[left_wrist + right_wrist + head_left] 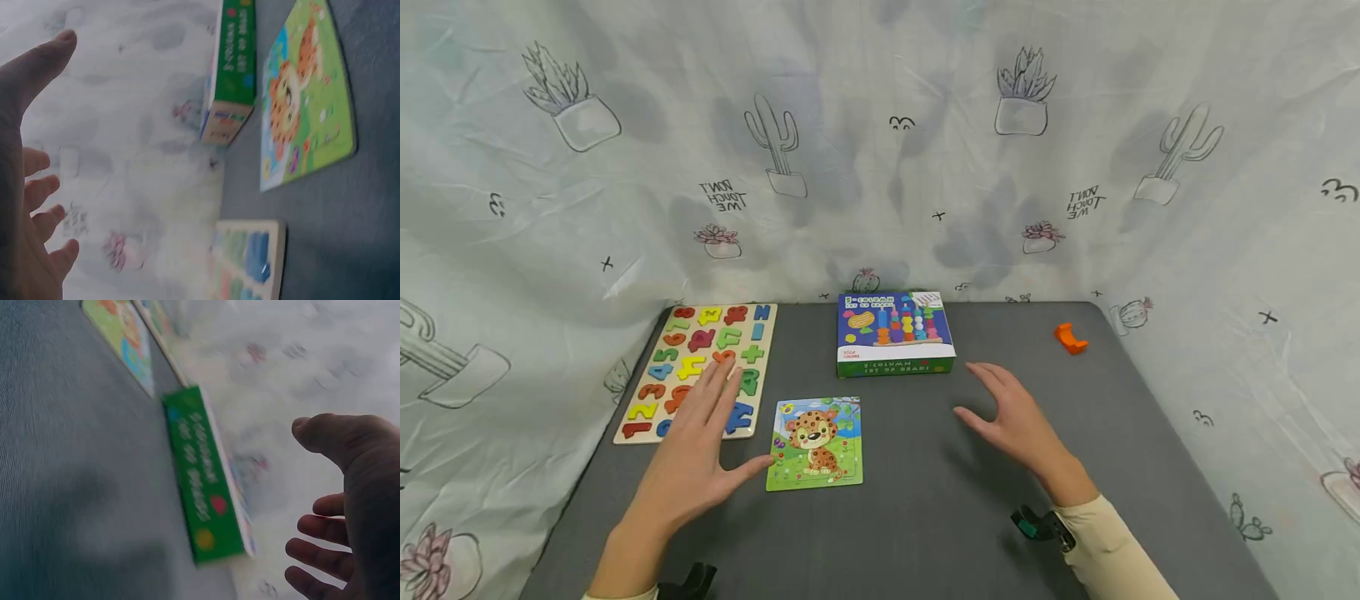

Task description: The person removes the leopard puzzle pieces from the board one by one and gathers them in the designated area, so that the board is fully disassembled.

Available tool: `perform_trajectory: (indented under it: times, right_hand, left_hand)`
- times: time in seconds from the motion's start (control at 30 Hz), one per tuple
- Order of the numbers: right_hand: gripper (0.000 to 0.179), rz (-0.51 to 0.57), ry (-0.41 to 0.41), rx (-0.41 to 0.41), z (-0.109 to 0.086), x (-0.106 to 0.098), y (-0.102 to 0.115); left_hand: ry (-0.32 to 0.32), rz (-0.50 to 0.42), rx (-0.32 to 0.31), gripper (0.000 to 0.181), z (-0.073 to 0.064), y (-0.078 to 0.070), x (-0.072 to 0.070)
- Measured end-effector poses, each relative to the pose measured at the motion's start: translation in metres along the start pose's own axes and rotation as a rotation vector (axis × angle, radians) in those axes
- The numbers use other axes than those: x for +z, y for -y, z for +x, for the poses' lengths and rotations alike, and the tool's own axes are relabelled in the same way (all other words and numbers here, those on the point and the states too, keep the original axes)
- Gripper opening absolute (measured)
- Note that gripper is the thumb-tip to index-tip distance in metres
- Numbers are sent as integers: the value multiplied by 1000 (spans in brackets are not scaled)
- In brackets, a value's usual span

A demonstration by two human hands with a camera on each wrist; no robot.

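Observation:
In the head view my left hand (694,454) hovers with straight fingers over the lower right part of a wooden puzzle board (707,379) of coloured numbers and letters. Its thumb reaches toward the left edge of a leopard picture puzzle (815,443); I cannot tell whether they touch. My right hand (1015,421) is held above the table, its fingers apart and holding nothing. Left of its fingertips lies a blue and green bead-set box (895,333). The left wrist view shows that hand (37,187) with nothing in it, and the right wrist view shows the other hand (350,506) likewise.
An orange curved piece (1071,339) lies near the back right of the grey table (910,517). Behind the table hangs a pale curtain (865,150) printed with cacti and potted plants. A dark strapped device (1043,527) sits at the right wrist.

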State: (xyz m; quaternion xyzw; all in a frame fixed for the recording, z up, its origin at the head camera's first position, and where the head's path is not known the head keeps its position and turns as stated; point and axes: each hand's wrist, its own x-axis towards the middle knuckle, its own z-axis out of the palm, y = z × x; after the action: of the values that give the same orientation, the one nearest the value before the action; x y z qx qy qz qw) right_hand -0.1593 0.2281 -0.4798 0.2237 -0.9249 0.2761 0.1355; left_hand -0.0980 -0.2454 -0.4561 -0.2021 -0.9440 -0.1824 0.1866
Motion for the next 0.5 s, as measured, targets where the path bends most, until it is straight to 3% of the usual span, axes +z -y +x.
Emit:
perform_trajectory:
  times: [0.17,0.5]
  right_hand:
    - [66,52,101,-49,28,31,14]
    - [50,184,220,-56,54,100,41]
  left_hand:
    - [65,-63,24,124,12,-8,24]
    - [193,-118,13,97,12,-21,70]
